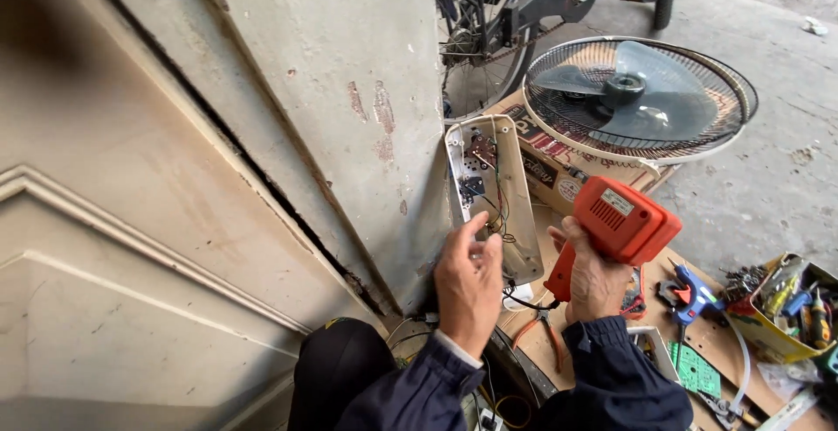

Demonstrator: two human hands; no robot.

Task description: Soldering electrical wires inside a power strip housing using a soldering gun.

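My left hand [469, 282] reaches up to an opened white plastic control housing [513, 188] that leans against the wall. Its fingers touch the wires and small parts inside, near the lower end. My right hand [592, 275] grips the handle of an orange soldering gun [618, 223], held just right of the housing with its body pointing up and to the right. Both arms wear dark blue sleeves.
A fan head with a wire grille [635, 97] rests on a cardboard box [548, 167]. A bicycle wheel [480, 34] stands behind. On the wooden board at the right lie pliers [543, 331], a blue glue gun [691, 293], a green circuit board [695, 370] and a box of tools [790, 309].
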